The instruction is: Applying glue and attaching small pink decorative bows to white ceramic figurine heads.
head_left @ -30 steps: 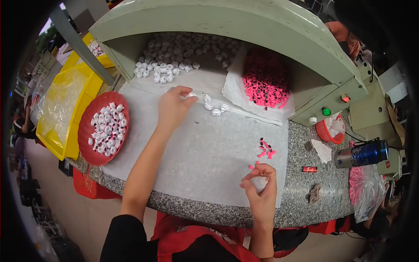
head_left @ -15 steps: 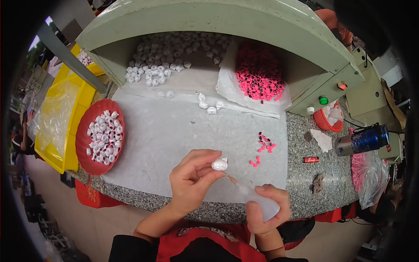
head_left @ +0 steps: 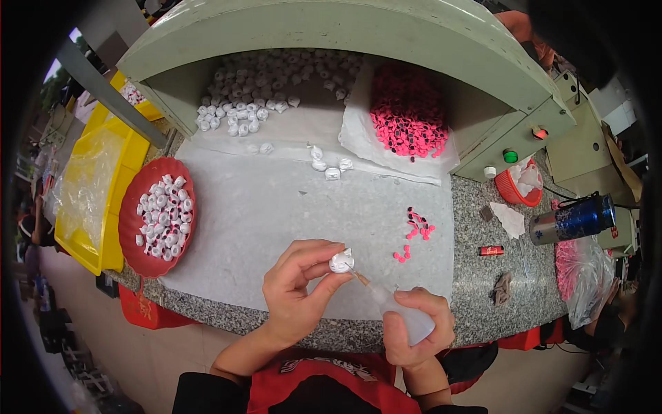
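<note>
Between the thumb and fingers of my left hand is a small white cat-head-shaped piece, with pointed ears. My right hand grips a translucent squeeze bottle, tilted so that its thin brownish nozzle points up and left. The nozzle's tip is at the lower right side of the white piece; whether it touches cannot be made out. To the right of the hands lie several small pink and black pieces on the white paper.
A red scalloped dish of white pieces with pink parts stands left, beside a yellow tray. More white pieces and a pink-black heap fill the grey-green hood. At right are a red basket and blue bottle.
Both hands have shifted slightly left. The white piece has turned a little in my left fingers, and the bottle's nozzle has come closer to its side.
</note>
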Tool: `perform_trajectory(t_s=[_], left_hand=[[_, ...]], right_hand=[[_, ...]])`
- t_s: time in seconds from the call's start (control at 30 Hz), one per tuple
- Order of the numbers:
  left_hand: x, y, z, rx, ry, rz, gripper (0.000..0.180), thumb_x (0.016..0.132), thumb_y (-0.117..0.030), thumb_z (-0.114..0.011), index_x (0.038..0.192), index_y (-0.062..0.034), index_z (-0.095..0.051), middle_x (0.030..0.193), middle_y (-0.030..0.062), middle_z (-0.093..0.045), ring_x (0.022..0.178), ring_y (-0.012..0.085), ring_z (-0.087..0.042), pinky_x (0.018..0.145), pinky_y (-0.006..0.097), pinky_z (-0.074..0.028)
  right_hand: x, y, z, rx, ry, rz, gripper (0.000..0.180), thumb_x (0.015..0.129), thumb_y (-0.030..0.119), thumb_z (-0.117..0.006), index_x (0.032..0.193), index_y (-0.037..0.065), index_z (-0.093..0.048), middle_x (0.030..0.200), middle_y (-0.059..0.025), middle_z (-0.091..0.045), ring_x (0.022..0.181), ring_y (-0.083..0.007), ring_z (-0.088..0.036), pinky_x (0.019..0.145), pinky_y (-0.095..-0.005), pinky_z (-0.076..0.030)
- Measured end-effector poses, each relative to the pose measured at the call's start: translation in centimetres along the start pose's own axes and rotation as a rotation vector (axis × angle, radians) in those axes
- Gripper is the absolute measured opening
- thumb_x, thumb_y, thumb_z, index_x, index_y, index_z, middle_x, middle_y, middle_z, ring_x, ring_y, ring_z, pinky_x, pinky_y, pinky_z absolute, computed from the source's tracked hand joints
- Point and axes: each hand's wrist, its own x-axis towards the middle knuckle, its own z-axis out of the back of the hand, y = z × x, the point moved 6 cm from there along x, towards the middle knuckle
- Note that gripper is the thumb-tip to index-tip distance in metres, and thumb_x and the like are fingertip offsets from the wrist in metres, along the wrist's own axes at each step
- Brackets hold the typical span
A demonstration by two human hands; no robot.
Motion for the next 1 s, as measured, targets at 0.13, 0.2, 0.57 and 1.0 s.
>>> perform_trajectory(t_s=[0.13,0.2,0.57,1.0], left_hand=[[0.1,0.0,0.0,0.009,0.000,-0.001,0.031,0.072,0.015,-0.060,0.101,0.0057,-0.055,0.104,0.0141,-0.050,0.095,0.0205,-0.057,0.082,0.029,-0.052],[0.0,0.2,0.1,0.044,0.012,-0.003,0.032,0.071,0.015,-0.059,0.101,0.0054,-0.055,0.104,0.0145,-0.050,0.096,0.0212,-0.057,0.083,0.029,-0.052],[0.2,0.6,0.1,-0.134,0.036,0.128,0.032,0.073,0.016,-0.056,0.103,0.0066,-0.052,0.108,0.0164,-0.051,0.101,0.0252,-0.055,0.087,0.031,-0.049],[-0.1,1.7,0.2,-0.332,0.038,0.361,0.033,0.073,0.013,-0.056,0.104,0.0032,-0.051,0.106,0.0174,-0.057,0.099,0.0303,-0.057,0.086,0.036,-0.047]], right_hand=[[0.2,-0.2,-0.3,0.048,0.012,-0.051,0.029,0.063,0.000,-0.066,0.090,-0.002,-0.055,0.069,-0.0098,-0.061,0.044,-0.0182,-0.054,0.041,-0.0264,-0.042],[0.8,0.5,-0.6,0.024,0.016,0.036,0.028,0.063,0.000,-0.066,0.089,-0.002,-0.056,0.067,-0.0098,-0.061,0.044,-0.0188,-0.054,0.041,-0.0264,-0.042],[1.1,0.6,-0.1,-0.006,0.058,0.015,0.026,0.062,-0.002,-0.065,0.087,-0.002,-0.055,0.067,-0.0103,-0.061,0.044,-0.0193,-0.054,0.040,-0.0266,-0.041],[0.9,0.5,0.2,0.002,0.040,0.026,0.027,0.062,-0.002,-0.064,0.087,-0.002,-0.055,0.067,-0.0099,-0.060,0.044,-0.0191,-0.053,0.040,-0.0265,-0.041]])
